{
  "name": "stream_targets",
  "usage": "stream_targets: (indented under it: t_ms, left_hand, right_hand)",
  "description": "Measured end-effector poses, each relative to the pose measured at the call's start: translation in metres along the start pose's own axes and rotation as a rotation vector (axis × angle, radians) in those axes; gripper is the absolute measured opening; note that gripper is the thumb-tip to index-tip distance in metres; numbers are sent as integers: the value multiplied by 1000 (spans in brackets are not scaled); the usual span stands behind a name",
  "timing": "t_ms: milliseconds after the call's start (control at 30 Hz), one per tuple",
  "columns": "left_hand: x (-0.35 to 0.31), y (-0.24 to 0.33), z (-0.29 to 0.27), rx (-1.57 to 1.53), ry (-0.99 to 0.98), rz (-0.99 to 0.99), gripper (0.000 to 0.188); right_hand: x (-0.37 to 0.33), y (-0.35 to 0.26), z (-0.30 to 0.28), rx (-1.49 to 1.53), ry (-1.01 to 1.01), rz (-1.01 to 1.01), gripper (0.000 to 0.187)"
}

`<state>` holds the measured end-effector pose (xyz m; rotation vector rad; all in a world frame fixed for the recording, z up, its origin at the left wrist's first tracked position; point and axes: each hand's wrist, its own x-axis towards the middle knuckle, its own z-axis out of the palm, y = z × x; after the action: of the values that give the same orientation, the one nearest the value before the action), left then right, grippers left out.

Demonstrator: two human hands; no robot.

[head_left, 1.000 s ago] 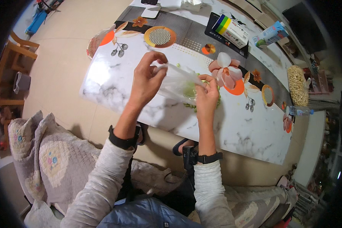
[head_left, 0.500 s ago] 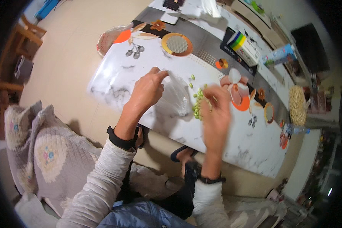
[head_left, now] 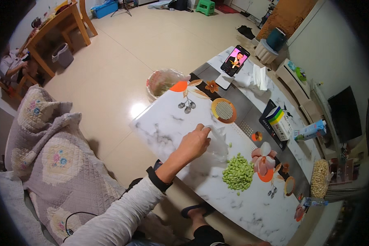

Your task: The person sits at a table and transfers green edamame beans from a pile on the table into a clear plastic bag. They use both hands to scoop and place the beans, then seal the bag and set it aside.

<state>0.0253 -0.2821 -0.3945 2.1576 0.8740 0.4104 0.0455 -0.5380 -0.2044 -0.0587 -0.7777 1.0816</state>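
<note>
1. My left hand (head_left: pixel 194 143) is out over the white marble-patterned table (head_left: pixel 164 127), fingers curled and pinched on the edge of a crumpled clear plastic bag (head_left: pixel 217 141). A dark band sits on that wrist, and the sleeve behind it is pale grey.
2. I cannot see my right hand in this view at all; only the left forearm comes up from the lower edge.
3. The clear bag lies slack on the tabletop just right of my knuckles, and it looks emptied.
4. Just beyond the bag, toward my right, a heap of shelled green beans (head_left: pixel 238 172) sits loose on the marble, close to the bag but not under it. One stray bean lies between bag and heap.
5. Right of the heap are a few pale pink and white shell-shaped pieces (head_left: pixel 261 158), partly over an orange printed patch in the table pattern.
6. Further up the table I see a round orange coaster with a grey zigzag centre (head_left: pixel 223 110), well apart from my hand.
7. Past that, a small carton box with coloured stripes (head_left: pixel 280 123) and a tipped blue-and-white carton (head_left: pixel 311 130) rest near the far edge.
8. At the far end a phone with a lit screen (head_left: pixel 235 60) stands propped up.
9. On the floor by the table corner stands a bin lined with clear plastic (head_left: pixel 163 82).
10. A quilted grey floral cover (head_left: pixel 49 151) lies over the seat to my left.
</note>
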Motion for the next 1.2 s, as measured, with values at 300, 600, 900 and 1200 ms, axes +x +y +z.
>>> stream_targets:
  t_ms: [300, 600, 900, 1200]
  left_hand:
    - [3, 1, 7, -1, -48, -49, 31]
    - [2, 4, 4, 15, -70, -53, 32]
    - [3, 2, 2, 29, -96, -84, 33]
    - [3, -2, 4, -4, -74, -64, 34]
  right_hand:
    - [4, 9, 23, -36, 277, -50, 46]
    - [-4, -6, -9, 81, -31, 33, 45]
    - [-1, -6, -15, 124, -125, -28, 43]
    - [4, -4, -12, 152, -128, 15, 48]
